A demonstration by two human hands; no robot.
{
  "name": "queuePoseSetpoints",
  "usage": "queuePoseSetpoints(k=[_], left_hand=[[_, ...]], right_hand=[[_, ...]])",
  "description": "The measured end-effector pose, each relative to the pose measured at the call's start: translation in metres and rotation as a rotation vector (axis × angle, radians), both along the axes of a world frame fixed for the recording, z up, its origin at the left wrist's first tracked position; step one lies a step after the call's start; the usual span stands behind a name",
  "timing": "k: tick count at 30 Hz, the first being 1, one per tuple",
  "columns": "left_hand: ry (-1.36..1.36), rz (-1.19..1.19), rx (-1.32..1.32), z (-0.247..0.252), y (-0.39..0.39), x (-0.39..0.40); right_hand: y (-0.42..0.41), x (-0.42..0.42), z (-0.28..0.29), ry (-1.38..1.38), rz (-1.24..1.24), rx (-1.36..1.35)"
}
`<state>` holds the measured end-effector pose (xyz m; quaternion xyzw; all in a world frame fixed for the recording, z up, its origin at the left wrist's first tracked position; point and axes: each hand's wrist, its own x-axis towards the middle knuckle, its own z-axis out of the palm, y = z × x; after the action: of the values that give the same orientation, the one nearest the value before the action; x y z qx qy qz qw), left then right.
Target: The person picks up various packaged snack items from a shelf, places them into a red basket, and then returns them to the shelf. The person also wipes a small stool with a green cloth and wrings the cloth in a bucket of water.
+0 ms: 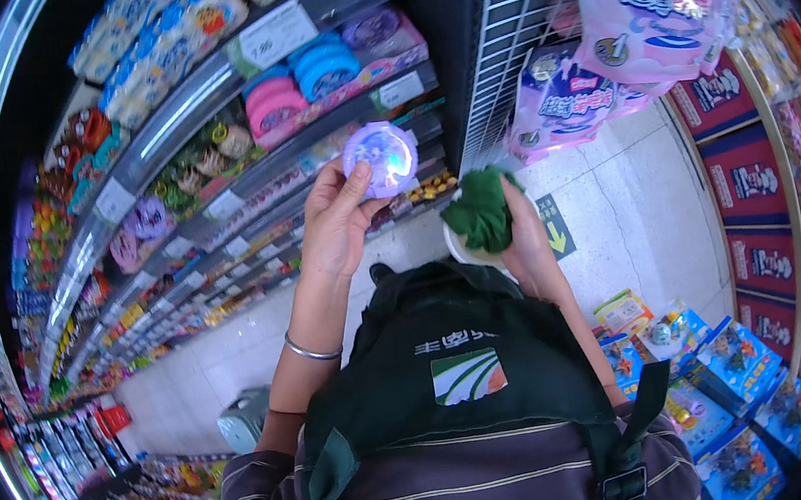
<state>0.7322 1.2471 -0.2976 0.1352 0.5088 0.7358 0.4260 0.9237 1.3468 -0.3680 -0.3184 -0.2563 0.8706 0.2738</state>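
Note:
My left hand (339, 209) grips a round, shiny purple plastic container (381, 159) by its lower left edge, thumb on its face. It is held up in front of the shelves, apart from them. A crumpled dark green cloth (483, 212) is bunched in my right hand (526, 235). Just below the cloth is a white tub (461, 244), mostly hidden by the cloth, my hand and a dark green apron (460, 384). Pink and blue round containers (325, 66) stand in a pink display box on the shelf beyond my left hand.
Curved store shelves (182, 156) packed with small goods rise on the left. A white wire rack (521, 6) with hanging pink bags (654, 6) stands ahead right. Blue toy packs (735, 360) are at lower right, red boxes (744, 177) behind. A grey-green stool (242, 420) sits on the tiled floor.

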Motion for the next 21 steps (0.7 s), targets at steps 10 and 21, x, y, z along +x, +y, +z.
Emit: queuePoseSetpoints(k=[10, 21], left_hand=[[0.744, -0.030, -0.199, -0.013, -0.039, 0.010], [0.051, 0.107, -0.012, 0.001, -0.061, -0.009]], right_hand=[[-0.022, -0.097, 0.053, -0.291, 0.134, 1.225], [-0.026, -0.102, 0.025, -0.024, 0.076, 0.239]])
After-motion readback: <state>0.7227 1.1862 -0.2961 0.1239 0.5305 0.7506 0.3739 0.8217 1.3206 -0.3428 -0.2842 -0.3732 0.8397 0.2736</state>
